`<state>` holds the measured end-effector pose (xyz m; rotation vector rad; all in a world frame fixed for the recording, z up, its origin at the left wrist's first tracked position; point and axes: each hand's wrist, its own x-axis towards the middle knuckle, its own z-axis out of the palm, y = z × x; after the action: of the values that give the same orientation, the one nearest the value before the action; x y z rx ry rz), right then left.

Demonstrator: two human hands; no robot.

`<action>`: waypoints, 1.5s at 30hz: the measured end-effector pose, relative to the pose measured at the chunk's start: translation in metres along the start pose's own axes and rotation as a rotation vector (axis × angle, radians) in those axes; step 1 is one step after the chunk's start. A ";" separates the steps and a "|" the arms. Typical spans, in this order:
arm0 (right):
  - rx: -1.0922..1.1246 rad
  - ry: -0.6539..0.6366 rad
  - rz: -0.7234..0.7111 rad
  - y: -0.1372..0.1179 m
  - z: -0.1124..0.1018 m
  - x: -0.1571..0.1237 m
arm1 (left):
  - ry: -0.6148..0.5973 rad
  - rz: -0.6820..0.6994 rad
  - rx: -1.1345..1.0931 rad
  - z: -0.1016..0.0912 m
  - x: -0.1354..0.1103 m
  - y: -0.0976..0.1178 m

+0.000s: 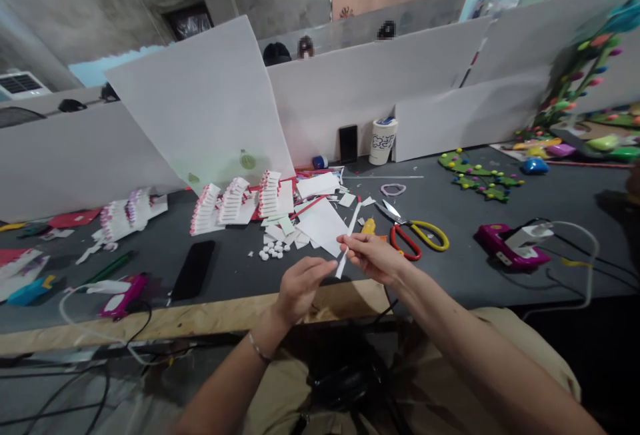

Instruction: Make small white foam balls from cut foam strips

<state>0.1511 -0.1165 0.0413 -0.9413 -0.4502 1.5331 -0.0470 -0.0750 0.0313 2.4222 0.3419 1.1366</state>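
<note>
A thin white paper strip, with a red tip at its far end, slants between my hands above the table's front edge. My right hand pinches it near the middle. The fingers of my left hand are pressed together, their tips at the strip's lower part. Just beyond lies a sheet of white paper. Small white balls are gathered to the left, in front of rows of red-tipped white rolls. Right of my hands are red-and-yellow-handled scissors and a small yellow bottle.
A black phone lies left, near a magenta power strip; another magenta power strip with cables sits right. A paper cup stands by the white partition. Green felt pieces lie at the back right.
</note>
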 end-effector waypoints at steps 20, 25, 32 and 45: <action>-0.158 -0.016 -0.205 0.012 0.012 -0.006 | -0.261 -0.283 -0.057 -0.013 0.019 0.009; -0.324 0.106 -0.355 0.014 0.012 -0.010 | -0.245 -0.435 -0.094 -0.010 0.023 0.016; -0.450 0.164 -0.420 0.014 0.012 -0.010 | -0.277 -0.402 -0.068 -0.008 0.025 0.016; -0.422 0.203 -0.476 0.011 0.018 -0.013 | -0.239 -0.430 -0.049 0.000 0.026 0.020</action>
<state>0.1300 -0.1269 0.0480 -1.1969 -0.8057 0.9157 -0.0300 -0.0820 0.0590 2.2588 0.7043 0.6539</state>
